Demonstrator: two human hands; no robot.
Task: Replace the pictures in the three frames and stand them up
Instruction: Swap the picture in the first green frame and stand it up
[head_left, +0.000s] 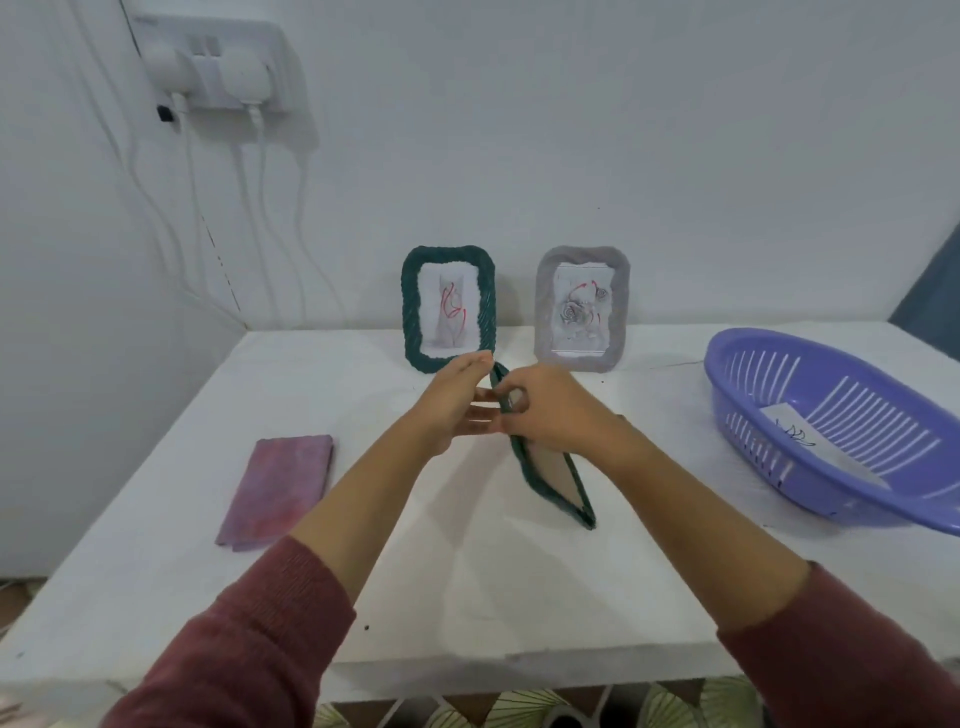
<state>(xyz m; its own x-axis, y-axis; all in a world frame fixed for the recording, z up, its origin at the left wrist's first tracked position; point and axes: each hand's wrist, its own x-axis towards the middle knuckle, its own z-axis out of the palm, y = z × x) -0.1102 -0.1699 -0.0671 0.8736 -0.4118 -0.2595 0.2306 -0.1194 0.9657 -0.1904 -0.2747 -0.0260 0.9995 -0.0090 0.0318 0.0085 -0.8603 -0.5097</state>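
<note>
A dark green frame (553, 486) stands on its lower edge at the middle of the table, turned edge-on with its brown back panel facing me. My left hand (460, 402) presses its far side near the top. My right hand (545, 405) pinches the top of the back. Behind them a second dark green frame (448, 307) stands upright against the wall with a red-line drawing in it. A grey frame (582, 309) stands to its right and holds a rose drawing.
A purple slotted basket (831, 431) lies at the right with a sheet of paper (795, 434) inside. A folded pink cloth (278, 491) lies at the left. The white table (467, 597) ends close to me; cables hang from a wall socket (218, 67).
</note>
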